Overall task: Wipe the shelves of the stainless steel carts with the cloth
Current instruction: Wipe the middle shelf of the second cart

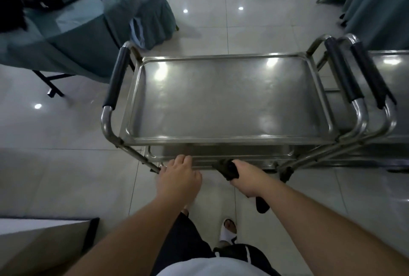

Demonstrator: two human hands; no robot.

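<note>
Wiping the lower shelf of the near cart.

Right hand (245,176) gripping a dark cloth (228,169), bunched at the near edge of the lower shelf (221,154) of the near cart (225,140); tail of cloth hanging below the wrist. Left hand (179,178) just left of it, fingers curled at that same edge, hold on the rim not clear. Top shelf (225,98) bare and shiny, likely done already, though not certain. Lower shelf mostly hidden under the top one, so progress there unclear. Second cart (387,76) pushed against the right side, seemingly untouched. Judged roughly midway, perhaps less.
</note>
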